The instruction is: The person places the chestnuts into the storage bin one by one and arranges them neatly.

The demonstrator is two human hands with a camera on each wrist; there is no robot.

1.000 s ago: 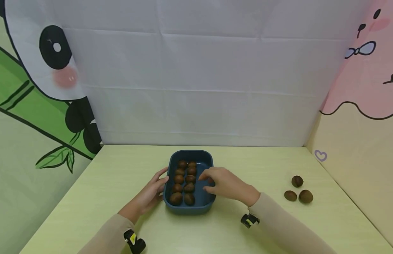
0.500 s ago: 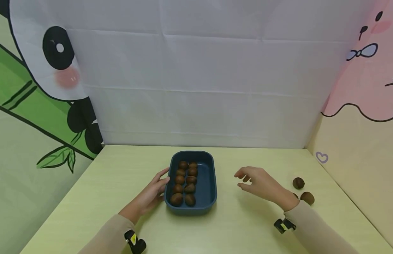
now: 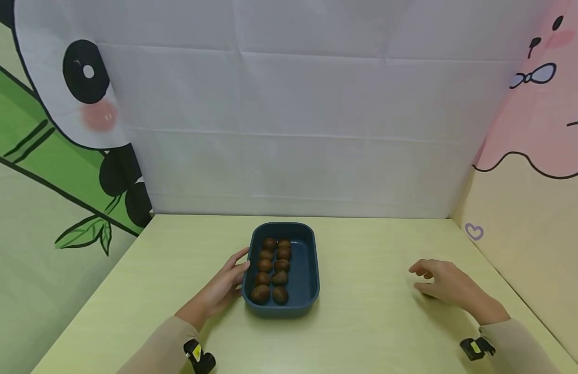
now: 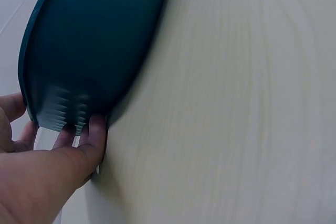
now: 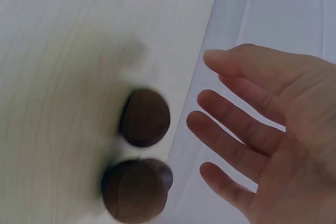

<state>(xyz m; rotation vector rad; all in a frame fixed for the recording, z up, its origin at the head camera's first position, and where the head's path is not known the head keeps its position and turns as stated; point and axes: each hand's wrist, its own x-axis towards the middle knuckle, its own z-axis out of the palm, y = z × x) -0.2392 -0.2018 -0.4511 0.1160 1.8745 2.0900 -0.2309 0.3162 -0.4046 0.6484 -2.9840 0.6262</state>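
Note:
A dark blue rectangular tray (image 3: 304, 270) holds two columns of brown chestnuts (image 3: 264, 265) along its left and middle. My left hand (image 3: 218, 288) rests on the tray's left side, and in the left wrist view its fingertips (image 4: 96, 124) touch the outer wall. Out to the right, my right hand (image 3: 445, 283) hovers over the table with fingers spread and loosely bent, holding nothing. Loose chestnuts lie below it, mostly hidden by the hand in the head view. The right wrist view shows one chestnut (image 5: 147, 117) near the fingertips and two more overlapping (image 5: 135, 191).
The pale wood-grain table (image 3: 363, 311) ends at a white backdrop (image 3: 293, 130). A panel with a cartoon panda (image 3: 85, 72) stands on the left, a pink and cream cartoon panel (image 3: 532, 119) on the right.
My right hand has moved away from the tray, rightward across the table, to the loose chestnuts, which it now covers. The left hand and tray stay nearly in place.

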